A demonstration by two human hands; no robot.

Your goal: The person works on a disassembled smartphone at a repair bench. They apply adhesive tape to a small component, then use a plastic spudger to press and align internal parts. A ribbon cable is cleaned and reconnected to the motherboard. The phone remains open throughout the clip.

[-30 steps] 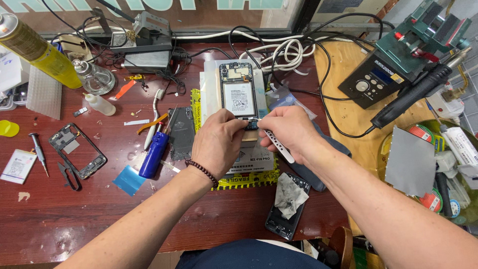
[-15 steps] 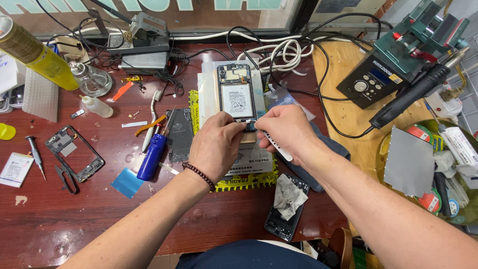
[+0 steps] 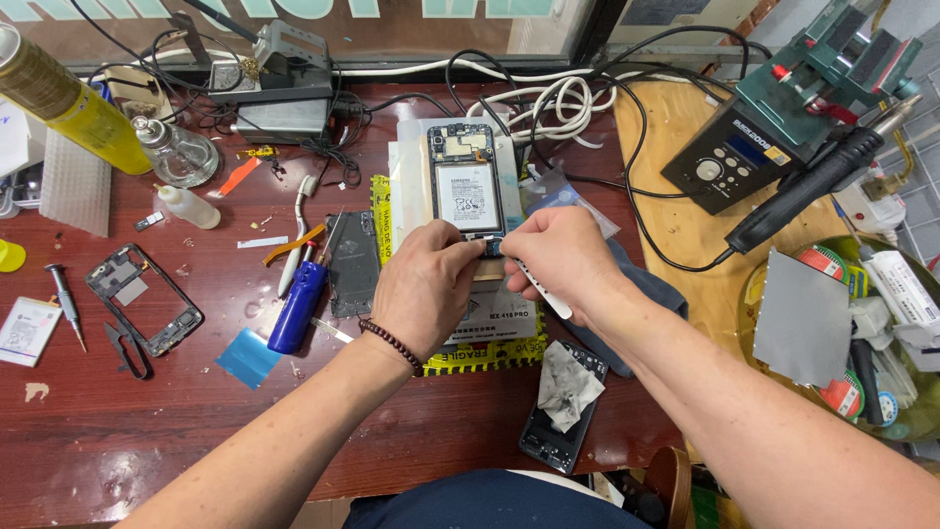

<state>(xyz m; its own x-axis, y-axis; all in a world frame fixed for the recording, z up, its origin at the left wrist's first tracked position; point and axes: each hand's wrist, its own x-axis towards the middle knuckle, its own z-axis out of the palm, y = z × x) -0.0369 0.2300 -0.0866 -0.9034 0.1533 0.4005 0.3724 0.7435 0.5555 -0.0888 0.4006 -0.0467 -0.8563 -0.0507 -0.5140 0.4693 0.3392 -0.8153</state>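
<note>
On the red-brown workbench (image 3: 196, 431), seen from the head camera, a blue pen-shaped tool (image 3: 296, 307), a stripped phone frame (image 3: 144, 300) and a dark phone under a crumpled cloth (image 3: 565, 407) are scattered around the hands, none blocking them. An opened phone (image 3: 467, 181) with its white battery exposed is laid face down just beyond the hands. Its lower edge is pinched by the curled left hand (image 3: 426, 286), while a thin white pry tool (image 3: 540, 289) is gripped by the closed right hand (image 3: 558, 260) at that edge.
</note>
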